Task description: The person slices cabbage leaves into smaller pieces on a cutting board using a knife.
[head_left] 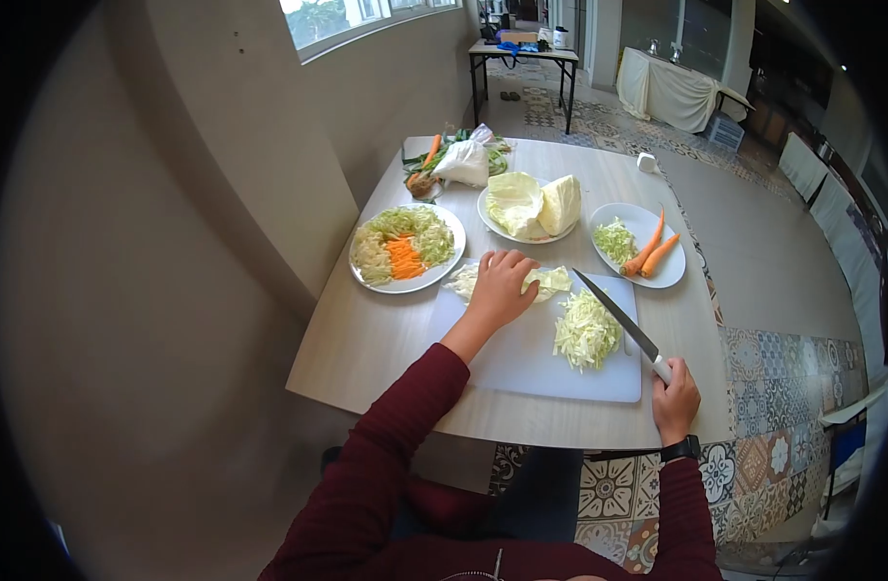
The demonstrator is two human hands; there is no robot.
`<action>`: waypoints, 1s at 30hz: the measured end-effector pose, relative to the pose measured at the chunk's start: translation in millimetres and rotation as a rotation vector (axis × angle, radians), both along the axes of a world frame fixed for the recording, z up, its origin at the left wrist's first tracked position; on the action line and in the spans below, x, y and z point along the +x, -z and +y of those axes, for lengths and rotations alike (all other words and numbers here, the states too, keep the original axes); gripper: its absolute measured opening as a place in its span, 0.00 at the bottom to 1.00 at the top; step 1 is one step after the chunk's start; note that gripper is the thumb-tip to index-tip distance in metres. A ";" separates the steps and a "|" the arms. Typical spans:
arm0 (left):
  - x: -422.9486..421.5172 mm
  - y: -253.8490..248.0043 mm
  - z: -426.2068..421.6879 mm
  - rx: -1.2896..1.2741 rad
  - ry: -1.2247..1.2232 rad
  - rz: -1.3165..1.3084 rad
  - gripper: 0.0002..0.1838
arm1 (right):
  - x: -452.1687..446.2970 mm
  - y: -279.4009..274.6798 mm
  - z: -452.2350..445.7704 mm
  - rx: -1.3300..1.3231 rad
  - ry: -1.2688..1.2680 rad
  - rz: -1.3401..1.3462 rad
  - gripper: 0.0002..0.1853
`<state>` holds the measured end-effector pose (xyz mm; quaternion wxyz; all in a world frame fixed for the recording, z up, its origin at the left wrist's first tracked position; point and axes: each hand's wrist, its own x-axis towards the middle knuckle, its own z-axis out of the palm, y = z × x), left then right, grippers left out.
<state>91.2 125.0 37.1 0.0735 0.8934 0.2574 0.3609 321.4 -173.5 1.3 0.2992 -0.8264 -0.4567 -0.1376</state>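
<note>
My right hand (676, 399) is wrapped round the white handle of a long knife (618, 315), whose blade points up and left over the right side of the white cutting board (521, 363). Beside the blade lies a pile of shredded cabbage (587, 331). My left hand (504, 289) rests with bent fingers on flat cabbage pieces (552, 283) at the board's far edge, fingertips pressing down on them. Behind the board, a white plate (495, 227) holds large cabbage chunks (514, 201).
At the left is a plate (453, 254) of shredded cabbage and carrot strips. A plate (668, 276) at the right bears whole carrots (647, 254) and chopped greens. Vegetables and a white bag (465, 163) lie at the far left corner, and a small white object (646, 163) at the far right.
</note>
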 end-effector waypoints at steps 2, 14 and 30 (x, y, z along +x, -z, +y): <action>3.5 8.4 2.1 0.022 -0.013 0.020 0.15 | -0.9 -1.6 -1.2 -0.011 0.008 0.007 0.12; 5.1 26.9 8.3 0.054 -0.166 0.161 0.09 | -3.9 -4.6 0.1 -0.015 0.022 -0.001 0.11; -5.7 -5.9 -7.7 0.121 -0.067 -0.166 0.07 | -7.5 -10.7 0.5 0.003 0.028 0.019 0.11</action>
